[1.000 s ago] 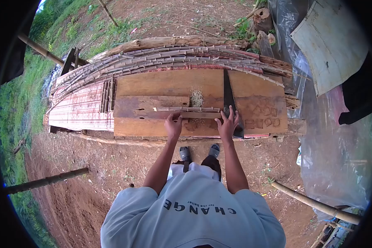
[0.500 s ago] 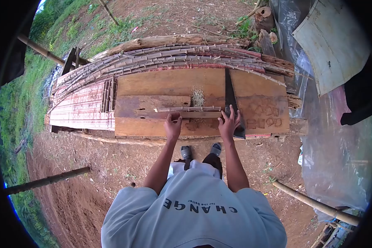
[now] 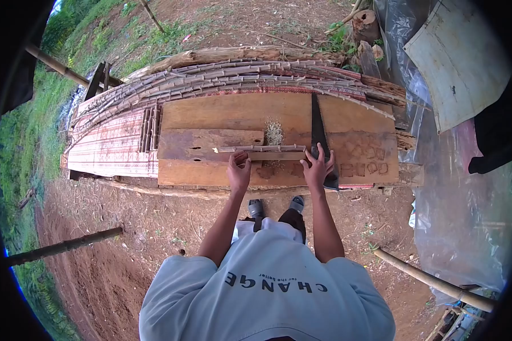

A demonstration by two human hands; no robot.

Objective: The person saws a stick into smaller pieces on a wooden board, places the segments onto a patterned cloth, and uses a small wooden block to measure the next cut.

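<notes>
A flat wooden strip (image 3: 276, 156) lies crosswise on the boards in front of me. My left hand (image 3: 239, 171) pinches its left end between thumb and fingers. At the right end, my right hand (image 3: 317, 169) grips with thumb and index finger while its other fingers reach up over the saw. Just beyond the strip, and parallel to it, is a cut piece of knobbly woody stem (image 3: 261, 149). The hand saw (image 3: 318, 126) has a dark blade and lies lengthwise beside my right hand, its near end partly hidden by the fingers.
Pale sawdust (image 3: 274, 133) is heaped on the wooden board (image 3: 222, 111). Long stems (image 3: 210, 79) lie along the far side. Several short cut stems (image 3: 149, 129) sit on the patterned cloth (image 3: 108, 148) at left. Plastic sheeting (image 3: 449, 199) hangs at right.
Both hands and the strip have shifted very slightly; the grip looks the same. The saw, stem piece and sawdust stay in place on the board.
</notes>
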